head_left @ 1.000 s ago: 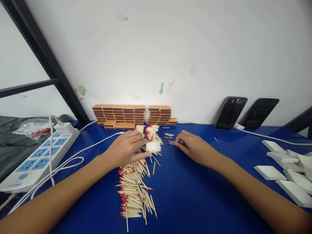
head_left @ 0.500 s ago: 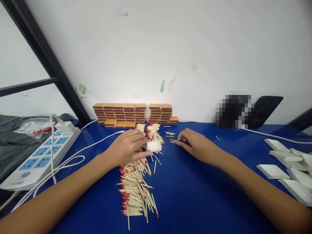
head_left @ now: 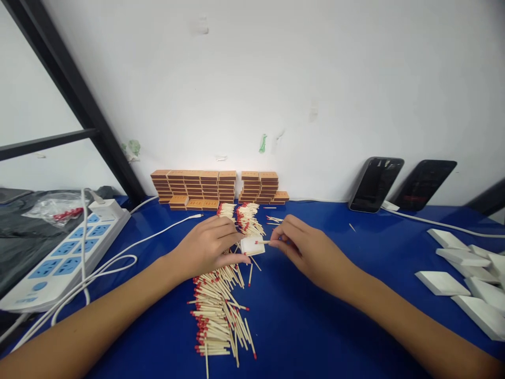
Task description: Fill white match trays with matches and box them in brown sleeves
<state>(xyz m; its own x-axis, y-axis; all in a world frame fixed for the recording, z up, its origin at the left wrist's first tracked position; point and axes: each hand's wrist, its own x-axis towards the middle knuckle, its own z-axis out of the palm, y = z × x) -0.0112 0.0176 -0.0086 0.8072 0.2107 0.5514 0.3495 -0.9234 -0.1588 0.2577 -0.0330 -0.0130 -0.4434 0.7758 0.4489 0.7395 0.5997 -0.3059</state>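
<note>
So the left hand is holding a small white tray, gripping it at its left end between thumb and fingers. I'm using that tray as the landmark for everything here, and it's sitting between the two hands. Can't tell if it's touching the table underneath.

The right hand is being held just right of the tray, fingertips pinched narrow on at least one match; I can't make out the exact count. The red head is pointing left, showing over the tray.

A big messy pile of matches is spreading out in front of the tray, and more matches are lying just behind it. A few loose ones are resting behind it to the right. Farther back, stacked matchboxes are standing along the wall. Well right of the tray, flat white pieces are lying heaped together.
</note>
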